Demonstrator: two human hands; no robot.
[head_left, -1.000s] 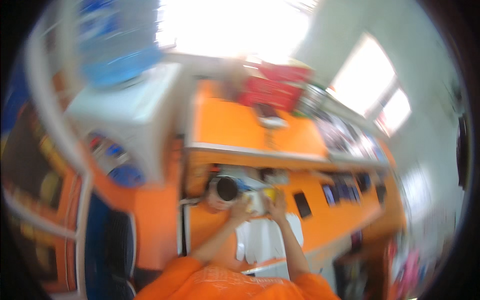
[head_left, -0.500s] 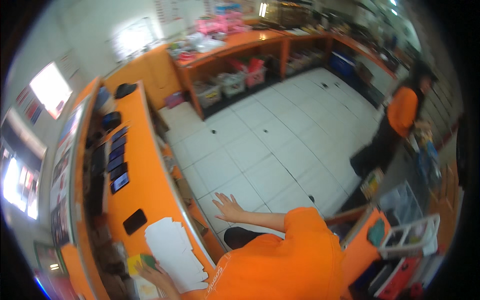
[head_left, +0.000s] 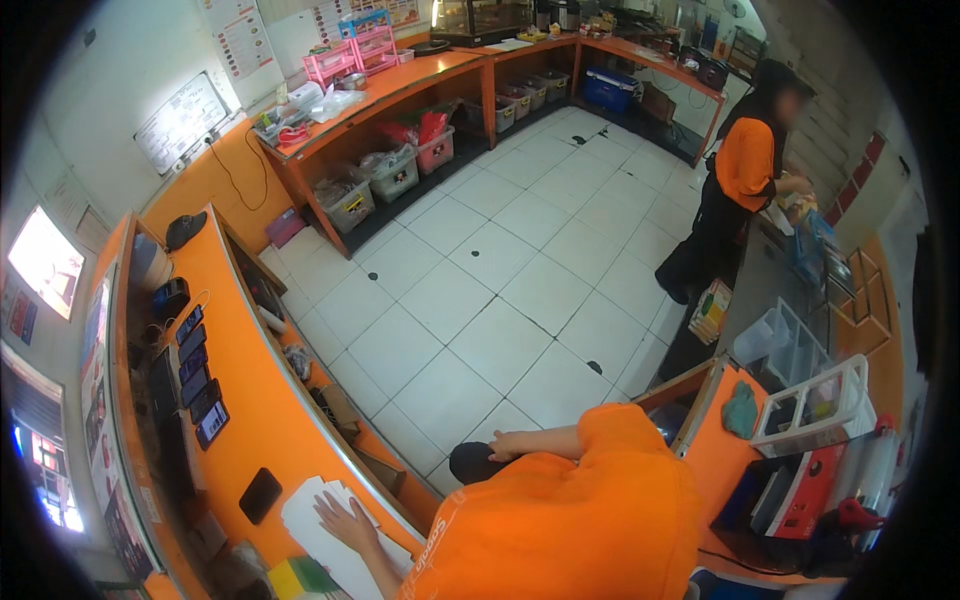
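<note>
My left hand [head_left: 348, 522] lies flat on a stack of white cut-out sheets [head_left: 310, 505], its fingers spread. The sheets rest on the orange counter [head_left: 262, 420] to my left. Close by that hand, at the lower edge, stands a yellow and green box [head_left: 300, 578]. A black phone [head_left: 260, 496] lies just beyond the sheets, apart from the hand. Over my dark-clad knee [head_left: 470, 463] rests my right hand [head_left: 507, 446], holding nothing, with the fingers stretched out.
Several phones [head_left: 196, 368] form a row farther along the counter, near a black cap [head_left: 186, 230]. A person in an orange top [head_left: 746, 160] stands at the right-hand worktop. Plastic bins [head_left: 394, 176] sit under the far counter. A white basket [head_left: 812, 408] is at my right.
My left hand has moved from the yellow and green box onto the white sheets. My right hand, spread out over the floor before, has come down to my knee. The view has shifted.
</note>
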